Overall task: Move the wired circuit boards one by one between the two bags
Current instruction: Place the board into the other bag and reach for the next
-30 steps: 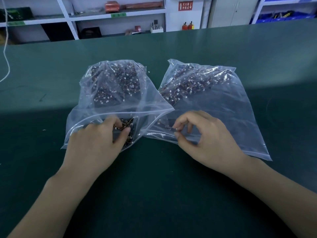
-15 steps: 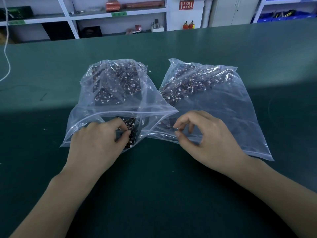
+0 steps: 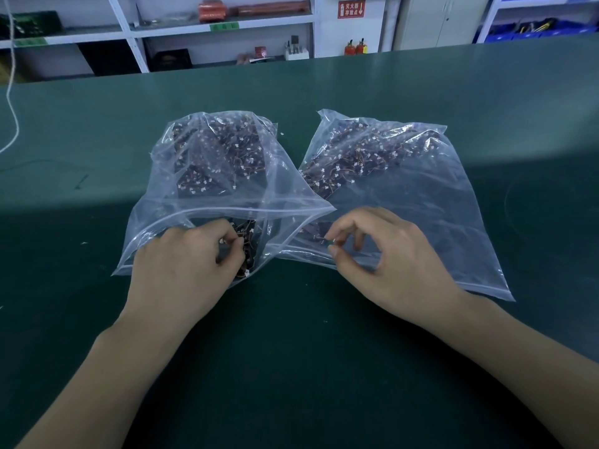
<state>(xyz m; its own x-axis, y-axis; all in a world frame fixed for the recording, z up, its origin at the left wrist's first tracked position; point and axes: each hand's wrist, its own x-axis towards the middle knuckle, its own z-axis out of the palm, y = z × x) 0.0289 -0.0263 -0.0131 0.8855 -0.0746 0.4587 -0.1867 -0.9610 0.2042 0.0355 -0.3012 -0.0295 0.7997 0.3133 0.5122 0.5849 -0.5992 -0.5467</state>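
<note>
I am watching the left hand (image 3: 181, 264) pinching small dark wired circuit boards (image 3: 244, 244) inside the clear plastic zip bag (image 3: 201, 189) at nine o'clock, while the right hand (image 3: 385, 254) is pinching the mouth of the second clear plastic bag (image 3: 421, 205) at three o'clock; tangled wires are risking dragging several boards out together.

A red wall sign (image 3: 351, 9) reads "灭火器存放点" with a down arrow.

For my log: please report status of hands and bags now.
Left hand pinching boards at left bag mouth. Right hand pinching right bag opening. No obstruction.
</note>
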